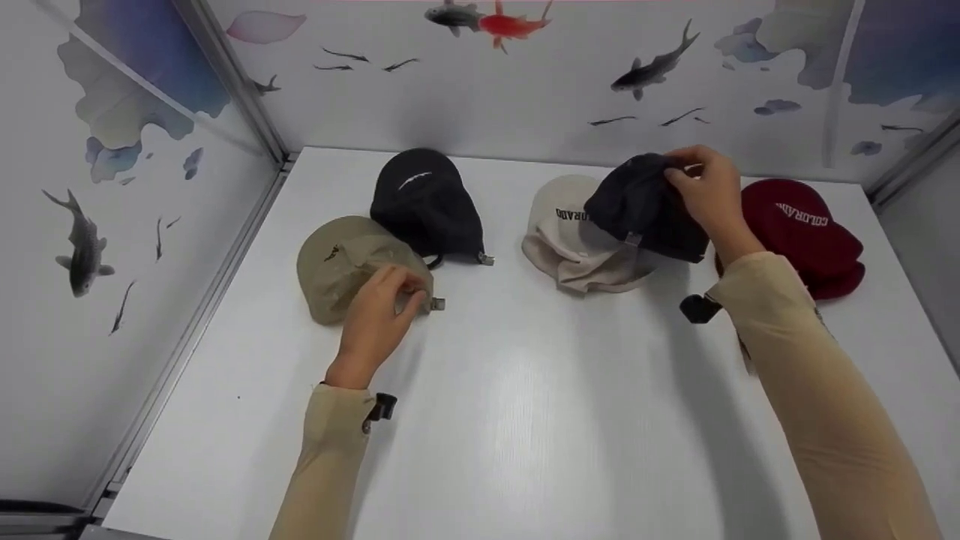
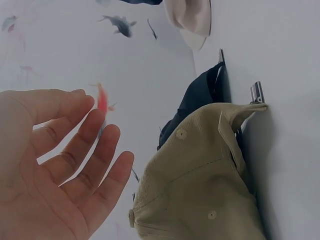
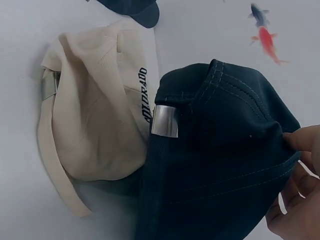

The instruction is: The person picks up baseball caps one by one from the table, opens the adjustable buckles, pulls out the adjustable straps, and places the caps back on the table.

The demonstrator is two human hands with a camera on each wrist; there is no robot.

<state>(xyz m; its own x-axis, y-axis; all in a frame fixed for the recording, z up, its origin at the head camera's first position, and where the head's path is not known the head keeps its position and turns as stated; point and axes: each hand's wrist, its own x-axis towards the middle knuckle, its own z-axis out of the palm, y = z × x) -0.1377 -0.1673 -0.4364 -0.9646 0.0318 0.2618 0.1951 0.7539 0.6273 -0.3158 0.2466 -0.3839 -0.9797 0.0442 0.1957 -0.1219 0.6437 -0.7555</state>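
Observation:
My right hand (image 1: 712,195) pinches the crown of a dark navy cap (image 1: 637,202) between thumb and fingers. That cap hangs tilted, its metal strap buckle (image 3: 165,121) facing the right wrist camera. It overlaps a cream cap (image 1: 551,202) with black lettering, whose loose strap (image 3: 57,165) trails on the table. On the other side, my left hand (image 1: 379,319) hovers near a khaki cap (image 1: 319,281), covering part of it in the head view. Its fingers bend loosely with nothing between them, as the left wrist view shows.
A black cap (image 1: 420,191) lies behind the khaki one, close against it. To the right, beside my right wrist, rests a dark red cap (image 1: 795,232) with white lettering. The white table (image 1: 510,420) is bounded by panels painted with fish, including the back wall (image 1: 525,97).

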